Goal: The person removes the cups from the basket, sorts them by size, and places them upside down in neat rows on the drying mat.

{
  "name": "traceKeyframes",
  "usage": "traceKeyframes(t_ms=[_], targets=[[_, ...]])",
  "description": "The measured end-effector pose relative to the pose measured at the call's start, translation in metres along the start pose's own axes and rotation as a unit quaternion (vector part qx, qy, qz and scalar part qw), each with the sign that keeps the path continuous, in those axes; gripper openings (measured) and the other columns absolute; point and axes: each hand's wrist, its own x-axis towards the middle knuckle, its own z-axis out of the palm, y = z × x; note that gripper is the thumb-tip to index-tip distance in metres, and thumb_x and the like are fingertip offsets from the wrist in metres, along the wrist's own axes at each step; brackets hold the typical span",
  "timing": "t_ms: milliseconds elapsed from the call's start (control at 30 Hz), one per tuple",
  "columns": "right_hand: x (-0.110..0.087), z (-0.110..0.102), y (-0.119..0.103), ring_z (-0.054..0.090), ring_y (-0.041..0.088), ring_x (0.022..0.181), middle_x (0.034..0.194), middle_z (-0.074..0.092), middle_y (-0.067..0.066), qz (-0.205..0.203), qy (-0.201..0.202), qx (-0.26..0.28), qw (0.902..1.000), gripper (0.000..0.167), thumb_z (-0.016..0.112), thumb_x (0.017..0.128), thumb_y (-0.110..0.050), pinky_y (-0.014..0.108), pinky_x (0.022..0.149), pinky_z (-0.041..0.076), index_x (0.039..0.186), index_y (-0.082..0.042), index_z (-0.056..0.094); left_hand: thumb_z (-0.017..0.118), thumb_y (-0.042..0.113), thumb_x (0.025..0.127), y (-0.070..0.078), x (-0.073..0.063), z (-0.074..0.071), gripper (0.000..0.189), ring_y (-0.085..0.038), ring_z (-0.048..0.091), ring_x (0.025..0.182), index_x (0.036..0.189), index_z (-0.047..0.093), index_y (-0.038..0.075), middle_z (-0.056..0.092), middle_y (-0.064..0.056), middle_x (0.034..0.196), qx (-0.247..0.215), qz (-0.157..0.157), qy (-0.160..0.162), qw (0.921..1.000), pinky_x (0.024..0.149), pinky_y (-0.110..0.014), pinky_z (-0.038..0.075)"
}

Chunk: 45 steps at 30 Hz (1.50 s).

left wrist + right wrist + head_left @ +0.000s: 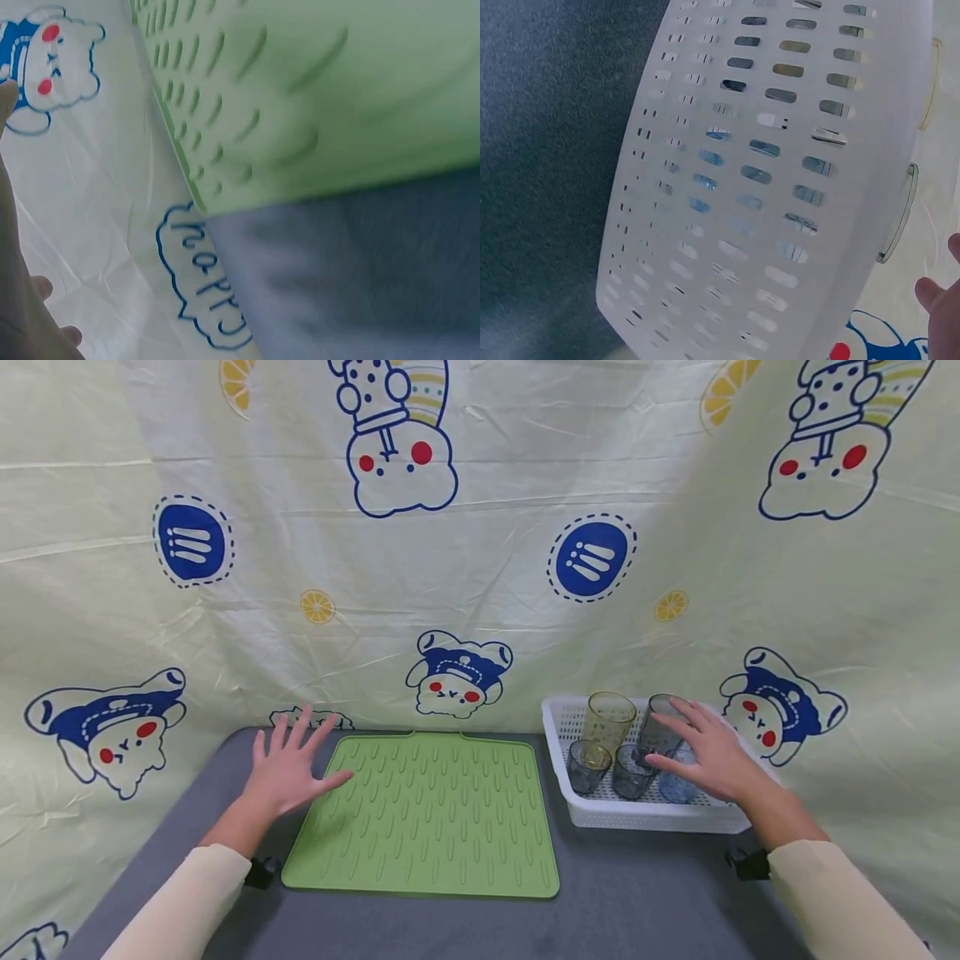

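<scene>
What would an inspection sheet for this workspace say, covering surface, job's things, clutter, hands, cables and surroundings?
Surface: dark blue-grey tabletop, flat.
Job's things: green rectangular ridged mat, lying flat; to its right, white perforated plastic-looking basket holding at least five transparent tumblers, some tall, some short, tinted yellow, grey and blue.
Clutter: nothing seen.
Left hand: fingers spread near the mat's left edge, holding nothing.
Right hand: fingers extended over the basket's right part, grasping nothing; whether it touches a tumbler cannot be told.
Cables: nothing seen.
Surroundings: creased pale cream sheet behind the table, printed with blue-outlined cartoon animals and orange slices.
</scene>
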Motion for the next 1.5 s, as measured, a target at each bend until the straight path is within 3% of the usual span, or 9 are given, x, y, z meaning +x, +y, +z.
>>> traceKeyframes(t_ms=[233, 500, 733, 933, 1300, 1500], targets=[[-0.005, 0.005, 0.004, 0.024, 0.054, 0.148, 0.165, 0.029, 0.023, 0.020, 0.007, 0.068, 0.9975, 0.075, 0.075, 0.089, -0.046, 0.084, 0.105, 0.023, 0.151, -0.012, 0.050, 0.064, 0.069, 0.087, 0.023, -0.010, 0.017, 0.096, -0.052, 0.012, 0.154, 0.164, 0.022, 0.031, 0.013, -0.015, 0.172, -0.034, 0.021, 0.018, 0.9990, 0.119, -0.076, 0.010], [-0.009, 0.008, 0.007, 0.032, 0.055, 0.143, 0.159, 0.036, 0.026, 0.045, 0.015, 0.101, 0.9937, 0.071, 0.077, 0.088, -0.045, 0.084, 0.102, 0.027, 0.146, -0.010, 0.054, 0.071, 0.061, 0.086, 0.053, -0.021, 0.036, 0.094, -0.052, 0.019, 0.153, 0.162, 0.029, 0.026, 0.019, -0.016, 0.170, -0.112, 0.041, 0.041, 0.9920, 0.116, -0.077, 0.020], [-0.015, 0.014, 0.013, 0.042, 0.051, 0.135, 0.152, 0.042, 0.024, 0.067, 0.020, 0.106, 0.9919, 0.073, 0.079, 0.086, -0.046, 0.078, 0.101, 0.038, 0.143, -0.008, 0.055, 0.075, 0.053, 0.086, 0.083, -0.030, 0.051, 0.090, -0.053, 0.031, 0.148, 0.159, 0.036, 0.019, 0.031, -0.019, 0.166, -0.182, 0.062, 0.071, 0.9787, 0.107, -0.079, 0.033], [-0.018, 0.017, 0.016, 0.045, 0.048, 0.131, 0.150, 0.043, 0.026, 0.077, 0.017, 0.119, 0.9898, 0.073, 0.080, 0.086, -0.047, 0.073, 0.100, 0.044, 0.142, -0.006, 0.056, 0.075, 0.051, 0.087, 0.101, -0.036, 0.053, 0.089, -0.047, 0.029, 0.151, 0.161, 0.033, 0.025, 0.030, -0.016, 0.167, -0.258, 0.056, 0.053, 0.9630, 0.112, -0.075, 0.031], [-0.019, 0.019, 0.033, 0.046, 0.049, 0.130, 0.147, 0.045, 0.027, 0.118, -0.033, 0.129, 0.9840, 0.075, 0.078, 0.086, -0.052, 0.070, 0.100, 0.047, 0.142, -0.006, 0.056, 0.075, 0.047, 0.089, 0.122, -0.048, 0.061, 0.082, -0.039, 0.033, 0.152, 0.158, 0.037, 0.026, 0.037, -0.011, 0.164, -0.341, 0.050, 0.035, 0.9382, 0.117, -0.070, 0.030], [-0.017, 0.015, 0.043, 0.041, 0.054, 0.134, 0.152, 0.040, 0.032, 0.153, -0.080, 0.146, 0.9740, 0.079, 0.076, 0.088, -0.053, 0.076, 0.100, 0.041, 0.145, -0.004, 0.052, 0.079, 0.040, 0.087, 0.131, -0.055, 0.061, 0.082, -0.034, 0.037, 0.150, 0.157, 0.039, 0.027, 0.041, -0.007, 0.161, -0.365, 0.046, 0.025, 0.9296, 0.119, -0.065, 0.032]])
